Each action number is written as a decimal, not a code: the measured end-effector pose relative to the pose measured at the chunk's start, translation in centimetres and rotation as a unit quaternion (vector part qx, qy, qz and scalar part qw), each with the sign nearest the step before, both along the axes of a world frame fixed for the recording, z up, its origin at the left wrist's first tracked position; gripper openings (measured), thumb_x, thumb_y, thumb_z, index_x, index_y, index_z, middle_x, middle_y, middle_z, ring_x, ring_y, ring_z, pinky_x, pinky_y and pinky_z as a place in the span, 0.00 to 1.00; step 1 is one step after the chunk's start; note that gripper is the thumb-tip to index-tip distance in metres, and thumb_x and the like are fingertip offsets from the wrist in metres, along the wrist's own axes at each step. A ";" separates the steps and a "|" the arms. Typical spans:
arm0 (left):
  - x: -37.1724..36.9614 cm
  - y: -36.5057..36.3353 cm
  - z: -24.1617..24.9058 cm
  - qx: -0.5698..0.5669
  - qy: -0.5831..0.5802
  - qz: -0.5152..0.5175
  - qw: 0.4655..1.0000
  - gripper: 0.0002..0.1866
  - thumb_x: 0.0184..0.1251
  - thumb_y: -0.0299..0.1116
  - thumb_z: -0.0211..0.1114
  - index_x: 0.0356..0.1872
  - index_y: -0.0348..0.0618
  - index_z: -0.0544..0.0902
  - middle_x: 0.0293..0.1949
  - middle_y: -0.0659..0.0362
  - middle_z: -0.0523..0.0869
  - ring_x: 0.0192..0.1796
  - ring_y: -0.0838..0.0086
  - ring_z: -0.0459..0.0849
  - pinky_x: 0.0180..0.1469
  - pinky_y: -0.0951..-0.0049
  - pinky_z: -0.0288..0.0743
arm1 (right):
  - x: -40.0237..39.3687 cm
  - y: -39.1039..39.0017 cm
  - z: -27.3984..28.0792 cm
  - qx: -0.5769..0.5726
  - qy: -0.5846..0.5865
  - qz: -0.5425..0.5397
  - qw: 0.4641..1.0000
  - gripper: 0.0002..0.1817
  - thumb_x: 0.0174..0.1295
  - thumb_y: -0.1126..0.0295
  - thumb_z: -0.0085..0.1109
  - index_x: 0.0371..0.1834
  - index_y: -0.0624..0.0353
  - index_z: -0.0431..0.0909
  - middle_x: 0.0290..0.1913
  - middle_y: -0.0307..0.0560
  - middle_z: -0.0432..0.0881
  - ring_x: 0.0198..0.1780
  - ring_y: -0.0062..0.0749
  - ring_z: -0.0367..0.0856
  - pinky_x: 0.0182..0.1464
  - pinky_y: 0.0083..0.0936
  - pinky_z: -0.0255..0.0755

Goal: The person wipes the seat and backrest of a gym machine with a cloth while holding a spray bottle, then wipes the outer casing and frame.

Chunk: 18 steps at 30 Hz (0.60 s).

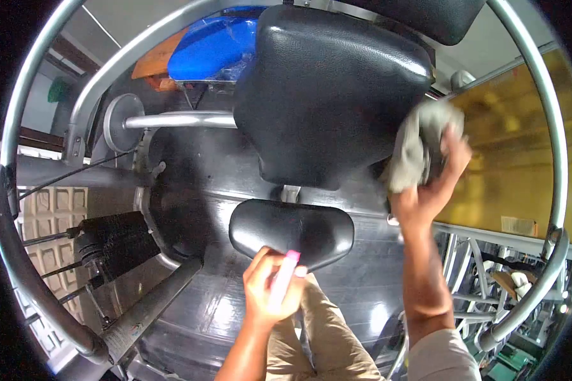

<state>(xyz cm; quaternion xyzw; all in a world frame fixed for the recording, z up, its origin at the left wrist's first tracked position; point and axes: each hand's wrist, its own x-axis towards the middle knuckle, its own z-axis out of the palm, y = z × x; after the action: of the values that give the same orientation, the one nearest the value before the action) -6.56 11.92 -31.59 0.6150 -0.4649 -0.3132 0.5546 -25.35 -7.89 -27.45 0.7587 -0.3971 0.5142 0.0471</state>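
Observation:
My left hand [260,293] is wrapped round a small white bottle [281,282] with a pink top, held upright in front of my legs. It is in front of the small black padded cushion [292,228], overlapping its lower edge in this view. A crumpled grey cloth [413,149] is in my right hand [433,193], which is blurred by motion. The cloth is close by the right edge of the large black padded backrest [337,95].
Curved metal frame tubes [557,127] arch around both sides. On the left, a bar with a round plate [117,122] sticks out from the machine. A blue seat [213,49] stands behind, and a yellow panel [508,146] is at the right.

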 end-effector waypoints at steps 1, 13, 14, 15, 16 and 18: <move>0.3 1.3 -0.3 0.046 0.015 0.001 0.999 0.09 0.59 0.28 0.70 0.30 0.37 0.77 0.25 0.58 0.75 0.26 0.72 0.73 0.30 0.71 0.66 | 1.4 -1.9 1.8 -0.031 0.010 -0.003 0.999 0.32 0.60 0.63 0.65 0.68 0.61 0.72 0.56 0.53 0.74 0.62 0.42 0.71 0.66 0.38 0.65; 4.7 10.2 -2.9 0.156 0.010 0.045 0.987 0.09 0.62 0.26 0.71 0.29 0.39 0.77 0.26 0.58 0.76 0.26 0.74 0.73 0.28 0.72 0.65 | -1.2 4.5 -27.0 0.335 0.289 0.134 0.887 0.13 0.58 0.65 0.63 0.48 0.47 0.84 0.48 0.42 0.84 0.51 0.46 0.83 0.54 0.43 0.76; 5.2 10.0 -2.5 0.158 0.003 0.045 0.986 0.09 0.62 0.27 0.70 0.28 0.38 0.77 0.26 0.58 0.76 0.26 0.74 0.74 0.29 0.71 0.66 | -2.8 5.4 -29.0 0.419 0.156 0.138 0.884 0.13 0.64 0.65 0.61 0.50 0.47 0.84 0.51 0.40 0.85 0.52 0.41 0.85 0.56 0.37 0.78; 5.8 9.8 -1.9 0.161 -0.007 0.050 0.986 0.10 0.62 0.28 0.69 0.26 0.38 0.77 0.25 0.58 0.76 0.26 0.73 0.74 0.30 0.71 0.66 | -3.1 4.8 -28.3 0.466 0.243 0.109 0.843 0.13 0.64 0.66 0.63 0.51 0.51 0.83 0.52 0.42 0.86 0.53 0.40 0.85 0.57 0.36 0.77; 6.6 9.6 -1.6 0.165 -0.020 0.056 0.984 0.10 0.62 0.28 0.68 0.25 0.38 0.77 0.25 0.58 0.76 0.27 0.73 0.75 0.31 0.70 0.67 | -3.0 4.1 -27.7 0.506 0.326 0.080 0.794 0.14 0.65 0.66 0.64 0.52 0.54 0.83 0.53 0.44 0.87 0.54 0.40 0.85 0.59 0.35 0.76; 7.3 9.5 -1.5 0.169 -0.020 0.074 0.983 0.10 0.62 0.29 0.68 0.25 0.38 0.77 0.25 0.57 0.77 0.27 0.72 0.76 0.31 0.70 0.67 | -5.0 3.3 -30.6 0.529 0.185 0.169 0.811 0.17 0.62 0.66 0.68 0.53 0.55 0.83 0.49 0.47 0.88 0.53 0.39 0.85 0.59 0.36 0.75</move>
<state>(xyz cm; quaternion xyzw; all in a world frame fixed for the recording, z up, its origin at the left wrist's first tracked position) 0.70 21.41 -33.12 0.7384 -0.3700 -0.3329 0.4549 -30.33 -4.55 -58.07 0.8023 -0.4574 0.0746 -0.3762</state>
